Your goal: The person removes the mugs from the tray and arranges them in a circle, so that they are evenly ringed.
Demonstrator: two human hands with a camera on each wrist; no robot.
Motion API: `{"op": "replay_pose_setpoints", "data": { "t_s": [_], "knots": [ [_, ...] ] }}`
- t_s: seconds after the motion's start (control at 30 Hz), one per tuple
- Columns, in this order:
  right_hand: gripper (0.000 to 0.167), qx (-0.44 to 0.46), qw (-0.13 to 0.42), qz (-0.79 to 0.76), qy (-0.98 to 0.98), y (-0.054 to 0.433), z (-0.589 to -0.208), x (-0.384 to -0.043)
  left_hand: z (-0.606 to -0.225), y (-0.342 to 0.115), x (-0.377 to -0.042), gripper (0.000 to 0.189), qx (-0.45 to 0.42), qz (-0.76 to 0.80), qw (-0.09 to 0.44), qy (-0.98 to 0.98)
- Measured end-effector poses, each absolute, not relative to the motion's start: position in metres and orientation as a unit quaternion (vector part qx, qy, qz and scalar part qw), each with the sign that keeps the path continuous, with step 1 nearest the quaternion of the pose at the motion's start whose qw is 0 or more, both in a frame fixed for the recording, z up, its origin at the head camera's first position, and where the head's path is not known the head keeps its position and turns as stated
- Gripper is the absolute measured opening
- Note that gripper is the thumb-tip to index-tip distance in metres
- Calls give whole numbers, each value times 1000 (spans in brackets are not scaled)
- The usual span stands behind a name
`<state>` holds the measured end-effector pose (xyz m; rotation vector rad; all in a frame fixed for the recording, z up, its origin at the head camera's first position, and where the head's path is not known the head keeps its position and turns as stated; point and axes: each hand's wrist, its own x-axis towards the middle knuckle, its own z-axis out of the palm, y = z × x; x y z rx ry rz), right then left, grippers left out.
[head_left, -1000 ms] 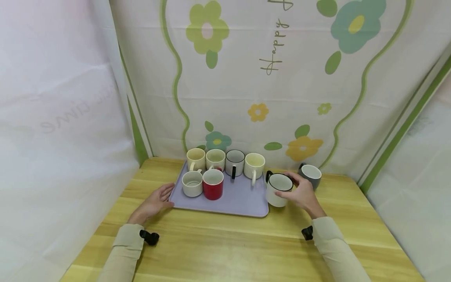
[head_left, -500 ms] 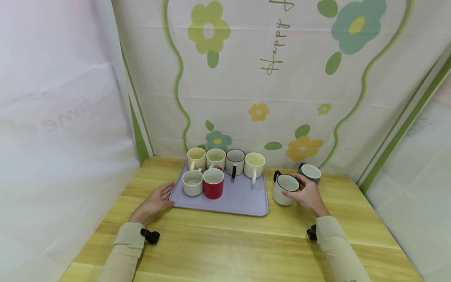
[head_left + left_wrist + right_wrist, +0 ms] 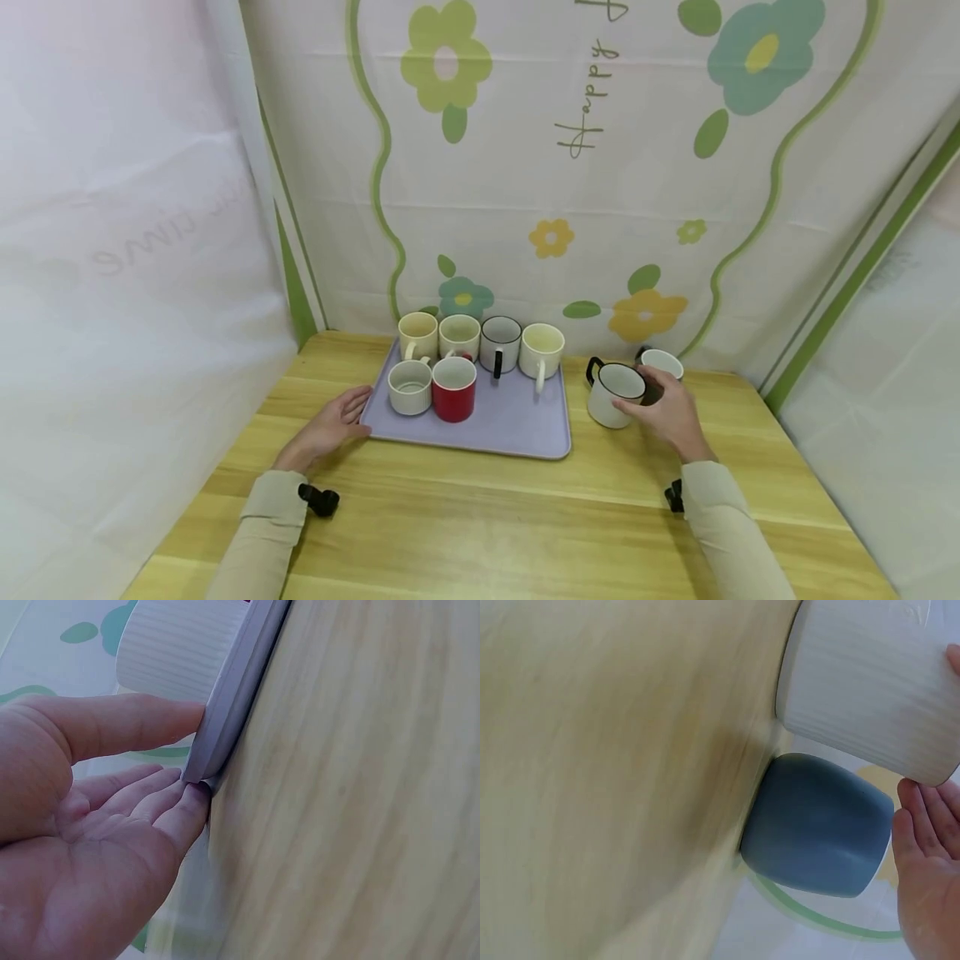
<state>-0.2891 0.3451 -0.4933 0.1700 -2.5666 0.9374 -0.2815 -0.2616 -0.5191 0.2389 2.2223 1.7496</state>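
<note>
My right hand (image 3: pixel 670 414) holds a white mug (image 3: pixel 608 408) with a black rim and black handle by its upper part, thumb on the near side, fingers at the far rim. The mug stands upright just right of the tray, handle toward the back left. In the right wrist view the fingertips meet the rim of this ribbed white mug (image 3: pixel 862 682). A dark grey mug (image 3: pixel 817 825) with a white inside sits beside it, partly hidden by the hand in the head view. My left hand (image 3: pixel 326 429) touches the left edge of the lilac tray (image 3: pixel 510 429), fingers mostly straight.
Toward the tray's left front stand a ribbed cream mug (image 3: pixel 410 392) and a red mug (image 3: pixel 454 392). Along its back are a yellowish mug (image 3: pixel 417 336), a pale green mug (image 3: pixel 459 333), a black-rimmed grey mug (image 3: pixel 500 342) and a pale yellow mug (image 3: pixel 542 350). A printed cloth (image 3: pixel 480 183) hangs behind.
My right hand has carried the white mug rightward and slightly back, away from the tray's right edge and closer to the dark grey mug. The left hand and tray stay nearly still.
</note>
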Motion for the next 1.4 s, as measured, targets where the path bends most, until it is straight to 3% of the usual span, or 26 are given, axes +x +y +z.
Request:
{"op": "replay_pose_setpoints", "data": {
  "t_s": [0.57,0.97,1.4],
  "knots": [
    [78,24,267,340,-902,347,-499,-284,-521,-258,-281,86,92,614,155,768],
    [80,23,278,336,-899,346,-487,-282,-520,-260,-283,87,83,609,154,774],
    [77,118,269,340,-893,273,-454,-277,-519,-260,-282,86,82,608,152,775]
  ]
}}
